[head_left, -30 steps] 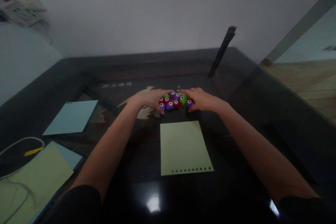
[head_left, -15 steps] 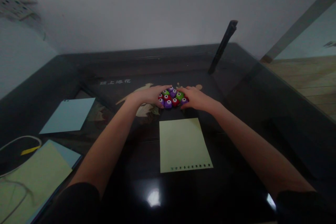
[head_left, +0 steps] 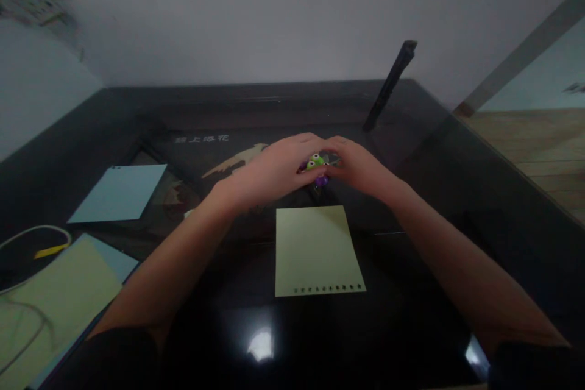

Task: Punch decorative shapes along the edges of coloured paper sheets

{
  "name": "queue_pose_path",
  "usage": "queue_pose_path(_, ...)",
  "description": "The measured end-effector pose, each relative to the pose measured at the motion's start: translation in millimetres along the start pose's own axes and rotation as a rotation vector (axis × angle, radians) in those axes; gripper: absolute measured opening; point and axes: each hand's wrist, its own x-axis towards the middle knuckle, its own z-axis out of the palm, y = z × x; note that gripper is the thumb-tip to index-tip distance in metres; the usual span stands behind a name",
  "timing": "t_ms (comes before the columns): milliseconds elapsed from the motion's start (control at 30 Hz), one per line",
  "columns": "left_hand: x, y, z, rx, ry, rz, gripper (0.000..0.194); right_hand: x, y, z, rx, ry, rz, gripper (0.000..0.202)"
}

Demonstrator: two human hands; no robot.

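A cluster of small toys (head_left: pixel 315 161) with bulging white eyes, green and purple in the parts that show, sits on the dark glossy table beyond a yellow sheet of paper. My left hand (head_left: pixel 286 164) curves over the cluster from the left, its thumb across the near side. From the right my right hand (head_left: pixel 361 167) closes in, fingers bent around the other side. The fingertips of both hands meet or nearly meet over the toys. Most of the cluster is hidden beneath my hands, so how firmly each one grips does not show.
The yellow sheet (head_left: pixel 320 250) lies just in front of my hands. A blue sheet (head_left: pixel 121 193) is at left, with more papers (head_left: pixel 59 304) and a white cable (head_left: pixel 39 228) nearer. A dark upright bar (head_left: pixel 390 85) stands at the back right, before the wall.
My hands have drawn together over the toys, the left one moving right and covering most of them. Red, purple and green toys that showed between the hands are now largely hidden.
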Motion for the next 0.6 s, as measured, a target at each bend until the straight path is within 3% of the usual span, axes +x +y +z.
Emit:
queue_pose_path(100,-25,24,7.4,0.025,-0.049,-0.006,0.026,-26,-8,-1,0.054,0.002,-0.029,0.025)
queue_pose_path(167,-50,35,23.1,0.015,-0.088,0.031,0.021,-54,-15,3,0.081,0.02,-0.06,0.022)
queue_pose_path(233,-78,42,44.4,-0.009,-0.114,0.098,0.02,-85,-22,9,0.125,-0.042,-0.115,0.02)
queue_pose_path(333,-118,50,75.6,-0.071,-0.033,0.074,0.03,-124,-29,18,0.177,-0.018,-0.081,0.021)
queue_pose_path(400,-136,52,89.0,-0.186,0.084,0.001,0.029,-139,-29,20,0.233,0.021,0.002,0.021)
queue_pose_path(533,-146,49,94.4,-0.368,0.269,-0.003,0.02,-145,-24,22,0.39,0.137,0.181,0.007)
queue_pose_path(600,-145,45,91.8,-0.423,0.321,0.011,0.012,-144,-23,24,0.476,0.184,0.236,0.014)
